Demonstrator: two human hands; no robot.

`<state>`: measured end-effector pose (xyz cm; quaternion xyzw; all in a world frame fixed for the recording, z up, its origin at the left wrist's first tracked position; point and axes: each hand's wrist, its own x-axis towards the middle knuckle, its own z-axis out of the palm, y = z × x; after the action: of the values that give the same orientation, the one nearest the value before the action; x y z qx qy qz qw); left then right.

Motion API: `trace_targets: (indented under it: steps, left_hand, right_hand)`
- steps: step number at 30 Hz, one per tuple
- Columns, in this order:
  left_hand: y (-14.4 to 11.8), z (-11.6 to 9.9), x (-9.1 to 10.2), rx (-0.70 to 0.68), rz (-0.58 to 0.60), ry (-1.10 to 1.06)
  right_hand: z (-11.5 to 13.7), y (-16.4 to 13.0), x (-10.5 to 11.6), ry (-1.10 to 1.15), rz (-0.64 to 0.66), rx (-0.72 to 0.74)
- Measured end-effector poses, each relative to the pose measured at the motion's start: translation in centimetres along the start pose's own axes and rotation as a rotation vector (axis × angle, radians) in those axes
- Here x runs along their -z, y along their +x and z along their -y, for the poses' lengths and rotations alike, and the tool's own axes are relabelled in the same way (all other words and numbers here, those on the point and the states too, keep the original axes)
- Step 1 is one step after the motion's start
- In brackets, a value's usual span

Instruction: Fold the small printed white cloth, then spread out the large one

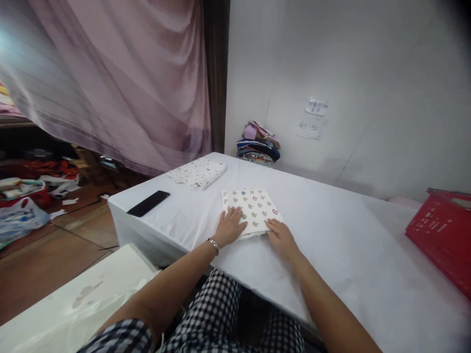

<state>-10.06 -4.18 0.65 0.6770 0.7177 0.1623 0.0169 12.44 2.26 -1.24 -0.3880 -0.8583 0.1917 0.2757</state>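
Note:
A folded white cloth printed with small grey, red, blue and green motifs lies flat on the white-covered table. My left hand rests palm down over its near left corner, fingers spread. At the near right corner, my right hand touches the cloth with its fingers stretched forward; part of that hand is slightly blurred. Farther back to the left sits another folded white cloth with small dark prints, and neither hand touches it.
A black phone lies near the table's left edge. Folded fabrics are stacked at the back by the wall. A red bag stands at the right. A pink curtain hangs behind, and a white surface is at lower left.

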Motion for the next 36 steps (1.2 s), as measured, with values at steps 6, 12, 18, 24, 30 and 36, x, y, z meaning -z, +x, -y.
trace_targets:
  steps: [6,12,18,24,30,36]
  left_hand:
    - [-0.1,-0.1,-0.4,0.236,-0.102,-0.212]
    - [0.3,1.2,-0.3,0.510,-0.158,-0.484]
    - [3.4,4.5,1.3,0.494,-0.010,-0.458]
    - [9.0,9.2,5.9,0.428,0.024,-0.175]
    - [6.5,6.3,4.4,-0.068,-0.148,-0.071]
    - [-0.8,1.0,1.7,-0.399,-0.099,-0.014]
  right_hand:
    - [0.0,5.5,0.9,0.080,-0.090,-0.313]
    - [-2.2,7.5,1.3,0.099,-0.039,-0.499]
    - [-0.2,3.6,-0.2,0.254,-0.157,-0.572]
    - [5.5,-2.6,-6.1,0.577,-0.005,-0.236]
    - [2.1,-1.2,-3.7,0.495,-0.200,-0.367]
    - [-3.0,4.5,-0.4,0.314,-0.260,-0.422]
